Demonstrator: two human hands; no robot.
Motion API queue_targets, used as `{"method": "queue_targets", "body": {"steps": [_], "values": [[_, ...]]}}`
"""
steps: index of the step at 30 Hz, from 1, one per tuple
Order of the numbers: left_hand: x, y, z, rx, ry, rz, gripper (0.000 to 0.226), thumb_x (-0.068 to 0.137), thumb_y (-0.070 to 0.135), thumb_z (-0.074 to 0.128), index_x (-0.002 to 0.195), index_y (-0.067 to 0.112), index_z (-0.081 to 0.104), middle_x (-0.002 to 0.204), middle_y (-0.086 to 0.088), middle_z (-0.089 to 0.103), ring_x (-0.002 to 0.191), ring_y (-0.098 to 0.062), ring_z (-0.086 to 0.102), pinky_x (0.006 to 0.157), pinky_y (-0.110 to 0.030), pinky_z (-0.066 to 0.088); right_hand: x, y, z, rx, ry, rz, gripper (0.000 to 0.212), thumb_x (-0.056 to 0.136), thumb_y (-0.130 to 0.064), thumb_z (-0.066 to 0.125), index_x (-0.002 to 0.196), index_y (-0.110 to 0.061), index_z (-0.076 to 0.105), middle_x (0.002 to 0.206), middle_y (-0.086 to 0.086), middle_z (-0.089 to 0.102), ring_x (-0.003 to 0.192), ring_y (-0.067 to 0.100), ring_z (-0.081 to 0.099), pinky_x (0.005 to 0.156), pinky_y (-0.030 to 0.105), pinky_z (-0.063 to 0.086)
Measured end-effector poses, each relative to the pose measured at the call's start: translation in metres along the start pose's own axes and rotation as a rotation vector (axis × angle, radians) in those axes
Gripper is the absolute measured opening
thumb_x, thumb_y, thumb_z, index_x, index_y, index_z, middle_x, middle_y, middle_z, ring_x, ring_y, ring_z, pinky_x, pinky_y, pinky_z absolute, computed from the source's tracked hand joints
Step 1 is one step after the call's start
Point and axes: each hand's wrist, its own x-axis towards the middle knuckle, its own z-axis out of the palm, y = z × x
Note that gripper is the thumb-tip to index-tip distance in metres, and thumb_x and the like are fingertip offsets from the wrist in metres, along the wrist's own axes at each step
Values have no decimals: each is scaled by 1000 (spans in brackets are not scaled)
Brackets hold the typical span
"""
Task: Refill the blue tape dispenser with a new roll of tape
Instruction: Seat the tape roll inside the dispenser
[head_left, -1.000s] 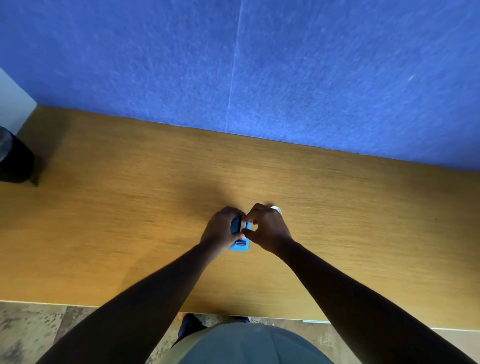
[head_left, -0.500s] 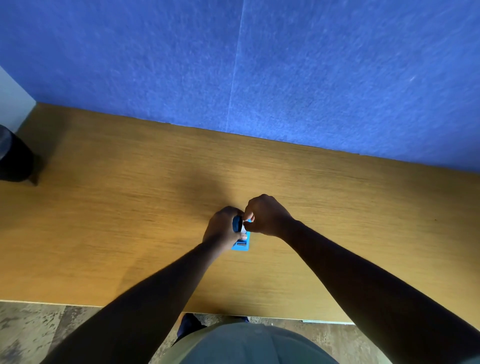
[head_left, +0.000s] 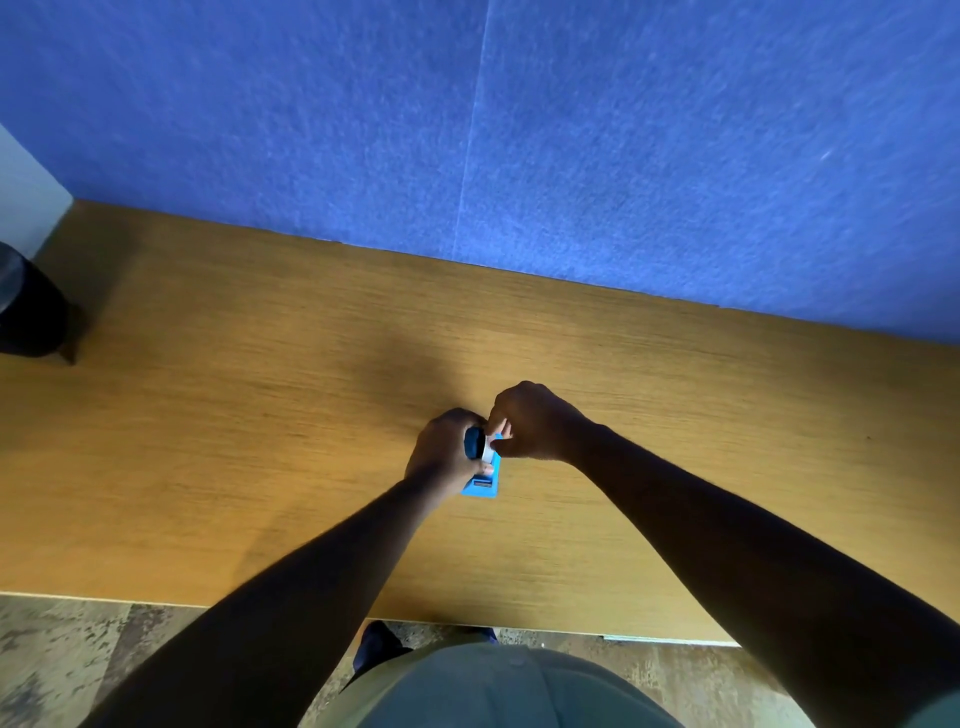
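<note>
Left hand (head_left: 441, 452) wrapped around blue tape dispenser (head_left: 483, 480) on wooden desk (head_left: 260, 415), right hand (head_left: 535, 421) curled, fingertips pinching at its top, forearms converging.

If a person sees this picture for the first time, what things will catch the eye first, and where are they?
First, the two hands meeting at the middle of the wooden desk: the left hand and the right hand close around a small blue tape dispenser. Behind the desk rises a big blue felt wall. A dark round object stands at the far left edge.
</note>
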Motion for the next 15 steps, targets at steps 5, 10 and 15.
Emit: {"method": "queue_targets", "body": {"steps": [5,10,15], "values": [[0,-1,1,-16,-8,-9,56,62,23,96,110,25,66,112,12,69,102,-7,66,85,-25,59,-2,-2,1,-3,19,-1,31,86,-21,82,116,-17,78,110,-2,78,101,13,71,87,32,59],[0,0,2,3,-4,-7,58,64,23,95,114,22,66,115,9,69,104,-9,65,86,-24,56,0,1,7,21,40,37,25,86,-21,81,111,-17,80,104,-1,78,94,14,71,83,34,61],[0,-1,2,-6,-10,-14,58,63,23,95,113,22,65,115,8,69,103,-9,63,83,-22,52,-3,1,15,52,103,84,18,94,-24,71,109,-17,79,104,0,76,93,16,71,81,34,61]]}}
